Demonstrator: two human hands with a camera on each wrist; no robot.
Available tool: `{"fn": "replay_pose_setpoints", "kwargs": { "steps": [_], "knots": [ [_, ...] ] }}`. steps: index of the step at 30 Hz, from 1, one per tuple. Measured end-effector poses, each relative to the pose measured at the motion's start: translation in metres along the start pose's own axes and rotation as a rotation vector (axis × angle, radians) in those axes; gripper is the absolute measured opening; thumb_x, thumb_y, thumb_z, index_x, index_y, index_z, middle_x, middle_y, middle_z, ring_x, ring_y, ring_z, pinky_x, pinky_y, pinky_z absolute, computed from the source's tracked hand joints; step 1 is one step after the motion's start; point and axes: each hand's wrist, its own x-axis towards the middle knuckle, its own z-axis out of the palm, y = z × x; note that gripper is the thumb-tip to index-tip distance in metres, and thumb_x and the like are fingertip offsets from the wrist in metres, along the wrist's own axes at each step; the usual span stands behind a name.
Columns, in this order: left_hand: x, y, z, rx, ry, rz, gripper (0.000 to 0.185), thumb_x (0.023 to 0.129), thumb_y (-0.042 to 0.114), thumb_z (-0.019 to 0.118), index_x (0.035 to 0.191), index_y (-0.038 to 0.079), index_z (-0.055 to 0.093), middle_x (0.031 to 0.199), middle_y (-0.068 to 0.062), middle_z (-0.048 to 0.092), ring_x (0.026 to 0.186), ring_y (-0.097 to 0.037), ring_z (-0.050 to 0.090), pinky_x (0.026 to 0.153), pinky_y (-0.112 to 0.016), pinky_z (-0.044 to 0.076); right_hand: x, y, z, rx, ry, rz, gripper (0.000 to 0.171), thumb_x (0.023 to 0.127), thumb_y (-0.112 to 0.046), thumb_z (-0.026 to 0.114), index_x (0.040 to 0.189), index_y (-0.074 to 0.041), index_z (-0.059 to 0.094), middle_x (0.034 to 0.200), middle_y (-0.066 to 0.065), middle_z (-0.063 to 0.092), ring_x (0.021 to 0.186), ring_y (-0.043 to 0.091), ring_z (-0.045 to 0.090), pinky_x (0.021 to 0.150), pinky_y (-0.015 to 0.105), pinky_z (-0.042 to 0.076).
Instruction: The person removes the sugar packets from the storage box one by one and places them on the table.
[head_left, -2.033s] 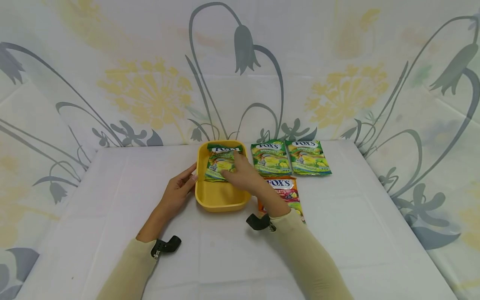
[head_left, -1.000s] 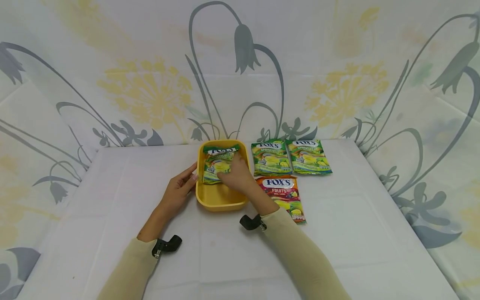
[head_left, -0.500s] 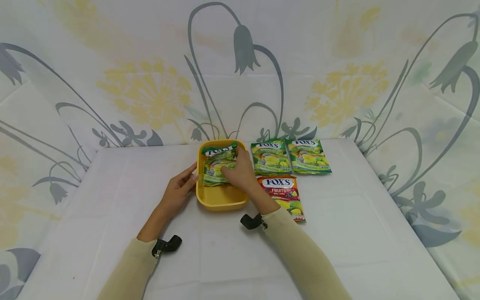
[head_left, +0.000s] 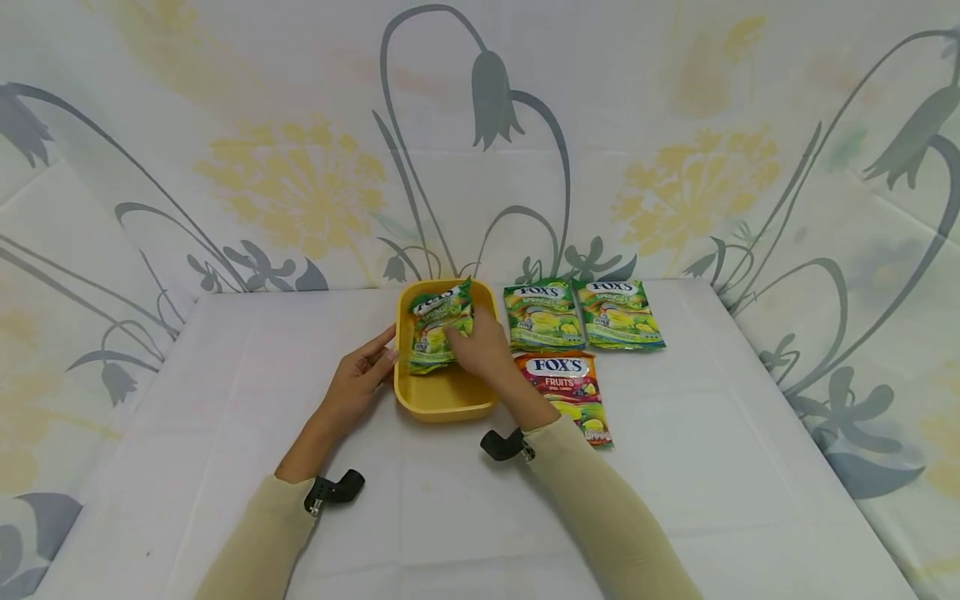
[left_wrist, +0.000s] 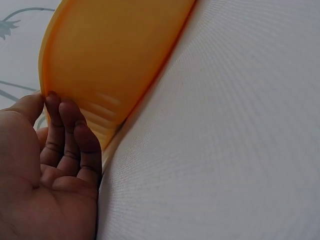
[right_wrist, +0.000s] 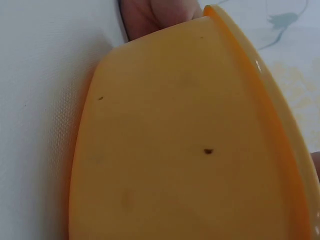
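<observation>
A yellow plastic tub (head_left: 446, 404) stands on the white tabletop in the head view. My left hand (head_left: 358, 375) holds its left side; in the left wrist view thumb and forefinger pinch the rim of the tub (left_wrist: 115, 50), other fingers curled against its wall. Inside the tub is a green bag of Fox's candy (head_left: 435, 333), skewed, its top right corner raised. My right hand (head_left: 487, 346) reaches over the tub's right rim and grips this bag by its right side, thumb on the front. In the right wrist view the tub's outer wall (right_wrist: 150, 125) hides most of the right hand.
Two more green Fox's bags (head_left: 543, 315) lie side by side to the right of the tub. In front of them lies a red Fox's Fruits bag (head_left: 558, 379), partly under the right forearm. A flower-printed cloth (head_left: 480, 192) rises behind the table.
The green bag in the tub has shifted a little left and toward me, then turned so its top right corner lifts. My right hand moved with it; my left hand stayed on the tub.
</observation>
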Motion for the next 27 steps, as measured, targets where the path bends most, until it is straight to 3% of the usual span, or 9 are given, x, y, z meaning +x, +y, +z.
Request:
{"fn": "replay_pose_setpoints", "kwargs": {
  "steps": [4,12,21,27],
  "knots": [
    [0.0010,0.0007,0.0000,0.020,0.017,-0.012,0.052,0.113,0.016,0.055,0.163,0.011,0.043,0.114,-0.025,0.068,0.090,-0.010,0.067,0.084,-0.022,0.059,0.0008,0.0009,0.0019,0.032,0.039,-0.006,0.060,0.108,-0.024,0.062,0.155,0.004,0.039,0.139,0.027,0.060,0.122,0.036,0.063,0.107,0.050,0.052],
    [-0.0011,0.0027,-0.0024,0.018,0.071,-0.036,0.053,0.111,0.014,0.058,0.162,0.014,0.046,0.113,-0.021,0.069,0.089,-0.009,0.067,0.083,-0.021,0.059,0.0007,-0.0021,0.0046,0.046,0.044,-0.018,0.060,0.104,-0.016,0.064,0.155,0.005,0.040,0.141,0.026,0.060,0.119,0.034,0.064,0.105,0.047,0.055],
    [-0.0005,0.0012,-0.0015,-0.044,0.038,-0.045,0.053,0.111,0.013,0.058,0.163,0.014,0.045,0.102,-0.003,0.071,0.086,-0.008,0.067,0.081,-0.022,0.060,-0.0043,-0.0045,0.0022,0.056,0.106,-0.036,0.058,0.101,-0.015,0.069,0.150,0.006,0.047,0.140,0.025,0.061,0.120,0.034,0.064,0.107,0.047,0.054],
    [-0.0006,0.0021,0.0004,-0.049,0.035,-0.057,0.054,0.111,0.014,0.058,0.163,0.014,0.044,0.101,0.000,0.071,0.088,-0.008,0.066,0.083,-0.021,0.060,-0.0078,-0.0055,-0.0002,0.070,0.169,-0.068,0.054,0.103,-0.020,0.069,0.147,0.008,0.052,0.137,0.024,0.064,0.120,0.033,0.065,0.107,0.047,0.054]
  ]
}}
